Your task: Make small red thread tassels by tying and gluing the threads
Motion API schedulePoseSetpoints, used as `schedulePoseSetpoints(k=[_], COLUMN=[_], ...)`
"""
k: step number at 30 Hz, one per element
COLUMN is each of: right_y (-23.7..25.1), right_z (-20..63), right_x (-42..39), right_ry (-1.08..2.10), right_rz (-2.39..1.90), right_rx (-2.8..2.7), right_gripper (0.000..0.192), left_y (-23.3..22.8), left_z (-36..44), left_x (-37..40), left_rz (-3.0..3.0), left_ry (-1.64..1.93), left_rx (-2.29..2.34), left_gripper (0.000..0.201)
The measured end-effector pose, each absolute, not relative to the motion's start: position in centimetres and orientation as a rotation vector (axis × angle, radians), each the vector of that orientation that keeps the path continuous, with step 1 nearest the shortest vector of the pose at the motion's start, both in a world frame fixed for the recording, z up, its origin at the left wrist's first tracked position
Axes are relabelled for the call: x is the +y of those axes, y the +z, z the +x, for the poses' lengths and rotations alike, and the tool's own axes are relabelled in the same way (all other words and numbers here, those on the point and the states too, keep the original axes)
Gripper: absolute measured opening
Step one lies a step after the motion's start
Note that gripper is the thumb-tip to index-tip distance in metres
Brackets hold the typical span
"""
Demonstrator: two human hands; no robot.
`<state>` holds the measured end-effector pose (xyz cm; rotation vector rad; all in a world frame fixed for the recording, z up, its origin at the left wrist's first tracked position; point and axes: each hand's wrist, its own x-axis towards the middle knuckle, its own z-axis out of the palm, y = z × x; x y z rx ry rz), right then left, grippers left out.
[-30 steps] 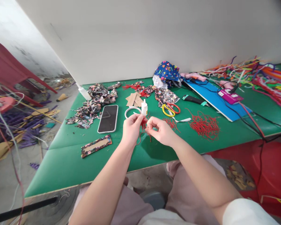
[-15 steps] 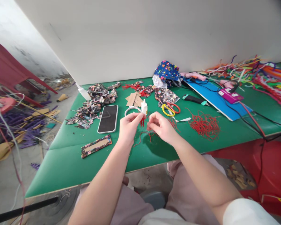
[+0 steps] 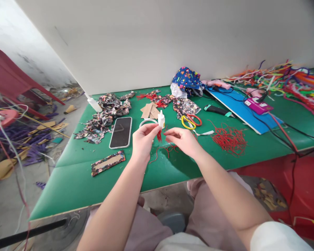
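A small bunch of red cord (image 3: 159, 136) hangs pinched between thumb & fingertips of the left hand (image 3: 143, 141), held just above a green table (image 3: 75, 181) near its middle. The right hand (image 3: 184, 141) sits just right of it, fingers curled loosely & half open, thumb & forefinger tips close together near the cord's right side; can't tell whether they actually grip a strand. More loose red strands (image 3: 167, 150) trail on the table under & between both hands.

Just behind the hands, a white ring (image 3: 147, 122) lies flat w/ a small white glue bottle (image 3: 161, 119) upright beside it. Left of the ring, a phone (image 3: 120, 132) lies face up, screen dark. Near-left of the phone, a floral-edged card strip (image 3: 108, 162) lies flat. Far-left, a heap of floral fabric scraps (image 3: 104, 113). Behind the bottle, tan card pieces (image 3: 150, 111).

Right of the hands: scissors w/ yellow & red handles (image 3: 190, 121), then a tangled pile of red cord (image 3: 229, 138). Farther back, a black utility knife (image 3: 217, 111), a blue board (image 3: 240, 111), a pink glue gun (image 3: 216, 84) & a blue patterned cloth (image 3: 187, 79) against the white wall. Far-right, a spread of multicoloured strips (image 3: 295, 82). Black cables (image 3: 293, 134) run off the table's right edge.
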<state>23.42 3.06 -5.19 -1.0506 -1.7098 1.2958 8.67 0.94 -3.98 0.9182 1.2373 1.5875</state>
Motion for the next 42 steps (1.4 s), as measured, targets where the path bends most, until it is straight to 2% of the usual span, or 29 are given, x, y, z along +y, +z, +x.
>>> schedulePoseSetpoints(k=[11, 17, 30, 42], right_y=[-4.7, -4.6, -4.9, -5.3], right_z=[23.5, 23.2, 22.7, 22.7], right_x=[3.1, 3.0, 2.8, 2.8], right_ry=[1.229, 1.114, 0.939, 0.984], right_rz=[-1.079, -1.095, -1.042, -1.101], right_rx=[-1.757, -1.706, -1.728, -1.768], right_gripper=[0.013, 0.024, 0.016, 0.016], left_y=[-4.0, -4.2, -4.2, -4.3], left_z=[8.8, 9.2, 10.0, 9.5], left_x=[1.0, 0.7, 0.5, 0.8], left_rz=[1.044, 1.144, 0.991, 1.028], left_ry=[1.621, 1.548, 1.472, 1.476], left_rx=[1.319, 1.386, 1.245, 1.31], left_gripper=[0.019, 0.018, 0.021, 0.018])
